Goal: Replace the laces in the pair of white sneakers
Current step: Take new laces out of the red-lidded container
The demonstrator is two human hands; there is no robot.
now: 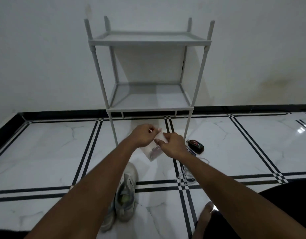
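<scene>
Holding one clear bag (153, 150) up over the floor (45, 152), the left hand (142, 136) and right hand (173, 144) each pinch its top with their fingers. Two white sneakers (122, 197) lie side by side below. One loose white lace (185, 176) lies near one dark case (195, 146).

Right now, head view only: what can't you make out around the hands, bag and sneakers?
- Clear bag: dark reddish contents too small and blurred to identify; top covered by left hand and right hand.
- White sneakers: left forearm hides most of the nearer shoe; eyelets unreadable.
- White laces: partly under right forearm.
- Small dark object: too small to identify.
</scene>
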